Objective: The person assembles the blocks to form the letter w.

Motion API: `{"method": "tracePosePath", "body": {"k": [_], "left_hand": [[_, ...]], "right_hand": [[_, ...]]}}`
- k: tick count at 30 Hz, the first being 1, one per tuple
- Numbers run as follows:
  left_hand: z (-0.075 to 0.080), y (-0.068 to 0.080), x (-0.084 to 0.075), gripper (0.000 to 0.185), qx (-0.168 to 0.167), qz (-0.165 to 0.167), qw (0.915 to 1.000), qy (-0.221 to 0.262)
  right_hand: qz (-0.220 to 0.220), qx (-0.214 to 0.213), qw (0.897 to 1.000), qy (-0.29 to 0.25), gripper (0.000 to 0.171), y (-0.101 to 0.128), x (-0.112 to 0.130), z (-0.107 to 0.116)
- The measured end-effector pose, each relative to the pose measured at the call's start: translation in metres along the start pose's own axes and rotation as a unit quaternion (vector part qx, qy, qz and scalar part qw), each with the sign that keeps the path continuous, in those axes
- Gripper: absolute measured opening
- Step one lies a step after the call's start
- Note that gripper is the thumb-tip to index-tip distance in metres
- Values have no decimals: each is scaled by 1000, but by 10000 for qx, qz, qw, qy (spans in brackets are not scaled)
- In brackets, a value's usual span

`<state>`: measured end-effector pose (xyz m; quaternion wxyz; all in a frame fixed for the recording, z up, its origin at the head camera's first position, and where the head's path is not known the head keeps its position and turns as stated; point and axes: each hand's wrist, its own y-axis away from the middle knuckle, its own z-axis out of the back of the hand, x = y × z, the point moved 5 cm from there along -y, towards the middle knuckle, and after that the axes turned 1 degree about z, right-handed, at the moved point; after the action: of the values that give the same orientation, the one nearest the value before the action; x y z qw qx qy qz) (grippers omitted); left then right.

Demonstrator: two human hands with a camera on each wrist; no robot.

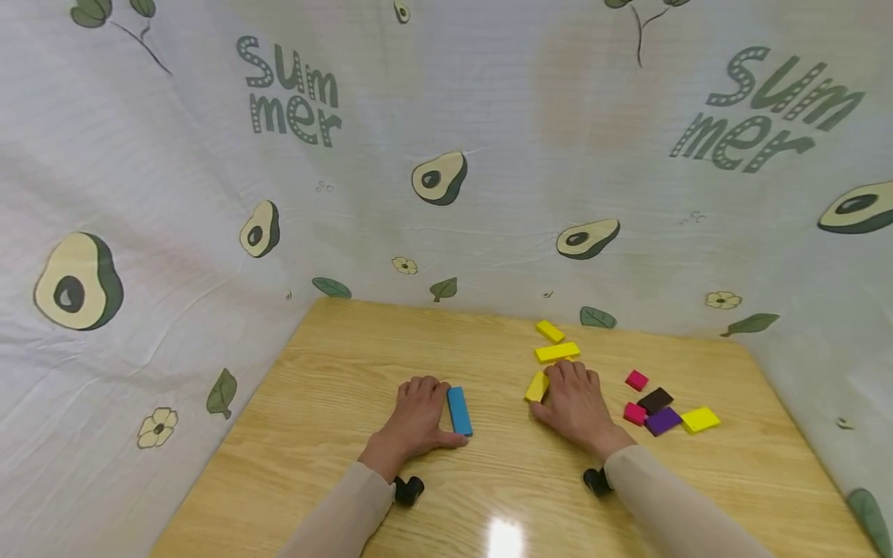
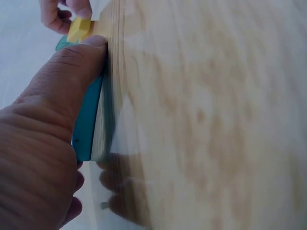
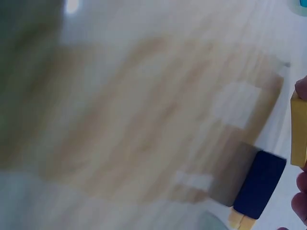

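Pinching a blue block (image 1: 460, 412) with the left hand (image 1: 420, 418), lower centre of the head view, and a yellow block (image 1: 536, 387) with the right hand (image 1: 577, 403), farther right. Showing pink blocks (image 1: 636, 380) only there, lower right; cropping the yellow block at the right wrist view's right edge.

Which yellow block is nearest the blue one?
The yellow block in the right hand; the other three yellow blocks lie farther from the blue block.
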<state>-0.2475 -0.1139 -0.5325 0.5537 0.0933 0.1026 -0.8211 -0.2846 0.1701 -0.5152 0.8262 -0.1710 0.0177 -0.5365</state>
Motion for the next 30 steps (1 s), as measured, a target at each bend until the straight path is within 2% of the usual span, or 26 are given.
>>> {"method": "tracePosePath", "body": {"k": [11,21,30], "left_hand": [[1,-2,1,99,118,168,9997,90],[-1,-3,2,102,83,177,9998,-58],[-4,-3,2,102,15,156,9998,-114]], "right_hand": [[456,-48,9989,-97,59,-24,20,0],[717,-12,9974,-41,59,-44,39,-2],[968,350,9947,73,62,-66,62,-10]]}}
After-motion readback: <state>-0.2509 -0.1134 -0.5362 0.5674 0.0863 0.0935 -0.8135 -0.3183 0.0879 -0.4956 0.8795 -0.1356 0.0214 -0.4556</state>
